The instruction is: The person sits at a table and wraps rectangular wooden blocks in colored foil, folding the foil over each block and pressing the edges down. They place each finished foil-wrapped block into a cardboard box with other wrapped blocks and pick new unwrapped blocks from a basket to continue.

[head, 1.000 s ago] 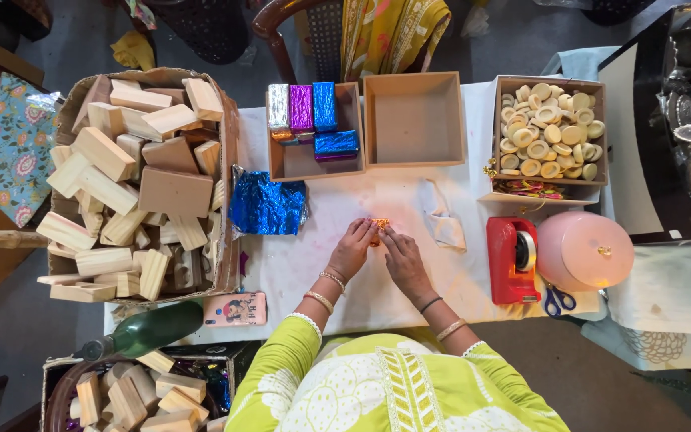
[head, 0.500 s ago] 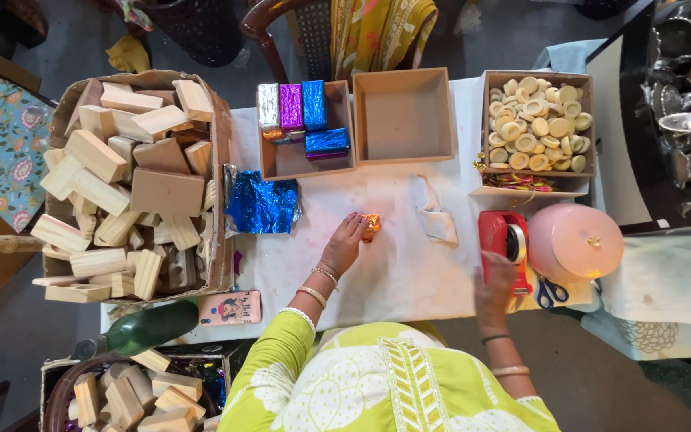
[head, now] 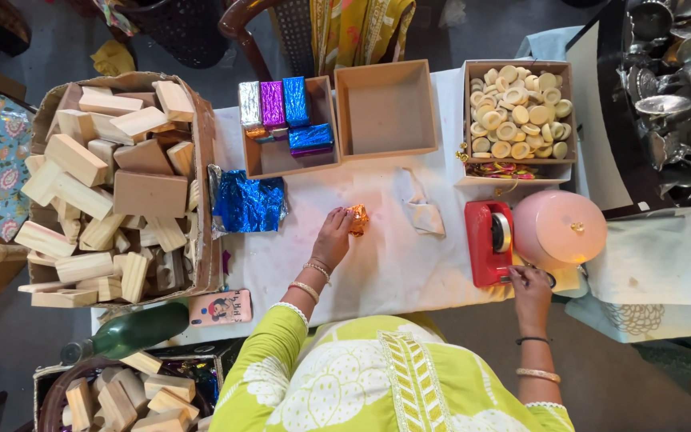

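Foil-wrapped piece (head: 357,218), orange-gold, sits mid-tabletop (head: 377,264) under the left hand (head: 333,237), whose fingers press together on it; keep it pinned while the right hand (head: 531,285) pinches tape at the red dispenser (head: 488,242)

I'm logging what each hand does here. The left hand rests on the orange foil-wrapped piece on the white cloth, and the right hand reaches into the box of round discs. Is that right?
Not quite. The left hand does rest on the orange foil-wrapped piece on the white cloth, but the right hand is at the near end of the red tape dispenser, not in the box of round discs. The head view shows this.
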